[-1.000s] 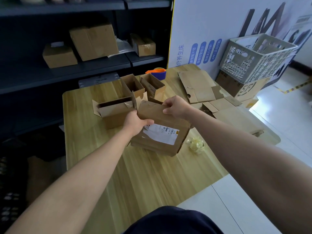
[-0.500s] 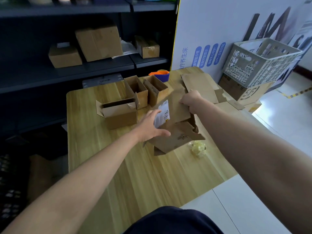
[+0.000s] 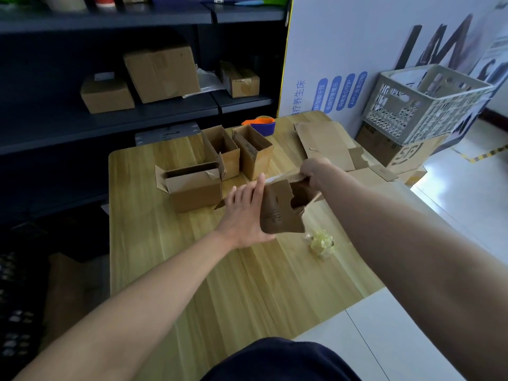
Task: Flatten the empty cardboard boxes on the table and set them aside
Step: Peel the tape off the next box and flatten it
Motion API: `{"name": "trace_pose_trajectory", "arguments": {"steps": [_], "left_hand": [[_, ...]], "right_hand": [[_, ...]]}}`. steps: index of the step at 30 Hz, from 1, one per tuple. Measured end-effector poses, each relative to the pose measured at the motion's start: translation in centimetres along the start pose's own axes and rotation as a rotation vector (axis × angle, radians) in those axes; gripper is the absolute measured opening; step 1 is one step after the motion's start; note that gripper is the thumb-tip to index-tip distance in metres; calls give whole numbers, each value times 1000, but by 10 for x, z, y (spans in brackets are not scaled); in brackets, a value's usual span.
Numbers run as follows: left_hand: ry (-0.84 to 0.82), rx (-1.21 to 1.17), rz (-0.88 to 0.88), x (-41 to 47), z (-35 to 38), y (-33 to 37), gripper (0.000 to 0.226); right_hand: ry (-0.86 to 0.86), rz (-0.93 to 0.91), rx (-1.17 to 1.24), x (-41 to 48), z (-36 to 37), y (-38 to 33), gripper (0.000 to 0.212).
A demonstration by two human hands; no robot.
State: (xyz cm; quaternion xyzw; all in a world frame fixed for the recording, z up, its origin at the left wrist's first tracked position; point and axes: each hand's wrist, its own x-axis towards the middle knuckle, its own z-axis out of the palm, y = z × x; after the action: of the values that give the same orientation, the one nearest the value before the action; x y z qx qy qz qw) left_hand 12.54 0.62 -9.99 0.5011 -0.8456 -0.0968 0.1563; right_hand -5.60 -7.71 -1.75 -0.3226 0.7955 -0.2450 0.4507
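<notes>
Box [image 3: 278,213] now upended between left hand [image 3: 244,215] and right hand [image 3: 316,171].

- Half-collapsed cardboard box [image 3: 280,207]: brown, torn flap facing the camera, at the frame's centre. The left hand [image 3: 244,215] presses flat against its left side and the right hand [image 3: 313,171] grips its far top edge.
- Wide open box [image 3: 192,188]: upright, flaps raised, left of centre.
- Left small open box [image 3: 224,152] and right small open box [image 3: 254,152]: upright, side by side behind the wide one.
- Flattened cardboard [image 3: 327,144]: lying flat, upper right of centre.
</notes>
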Motion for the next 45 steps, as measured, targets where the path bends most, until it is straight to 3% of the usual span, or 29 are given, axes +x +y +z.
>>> {"name": "trace_pose_trajectory", "arguments": {"steps": [4, 7, 9, 12, 14, 19, 23, 26, 29, 33, 35, 38, 41, 43, 45], "left_hand": [[-4, -33, -23, 9, -8, 0, 135], [-25, -27, -30, 22, -17, 3, 136], [-46, -31, -25, 30, -23, 3, 138], [-112, 3, 31, 38, -29, 5, 140], [-129, 21, 38, 41, -31, 5, 139], [-142, -7, 32, 52, -40, 6, 134], [-175, -34, -9, 56, -43, 7, 130], [-199, -76, -2, 60, -43, 11, 123], [-205, -127, -23, 64, -45, 13, 120], [-180, -169, -55, 59, -51, 2, 116], [-22, -278, -226, 52, -56, -14, 105], [266, -461, -631, 39, -63, -40, 70], [31, -793, -843, 29, -63, -54, 53], [-113, -1101, -826, 23, -65, -53, 50], [-136, -1257, -740, 20, -64, -52, 59]], "right_hand": [[126, -393, -532, -4, -4, 4, 23], [-56, -659, -456, -18, -5, 1, 45], [-167, -769, -411, -26, -9, 0, 41], [-190, -897, -490, -31, -19, -1, 45], [-126, -935, -529, -32, -25, -1, 62], [-14, -1172, -1086, -38, -34, 8, 110], [104, -1154, -1390, -38, -28, 17, 124], [95, -1084, -1494, -36, -19, 20, 133], [72, -1050, -1472, -33, -10, 22, 137], [23, -1065, -1267, -21, -8, 26, 131], [-27, -1016, -1160, -12, -10, 27, 127], [-68, -959, -1060, 2, -14, 28, 125], [-90, -929, -1005, 11, -11, 27, 124], [-111, -914, -984, 14, -8, 28, 124], [-128, -890, -984, 17, -5, 30, 124]]}}
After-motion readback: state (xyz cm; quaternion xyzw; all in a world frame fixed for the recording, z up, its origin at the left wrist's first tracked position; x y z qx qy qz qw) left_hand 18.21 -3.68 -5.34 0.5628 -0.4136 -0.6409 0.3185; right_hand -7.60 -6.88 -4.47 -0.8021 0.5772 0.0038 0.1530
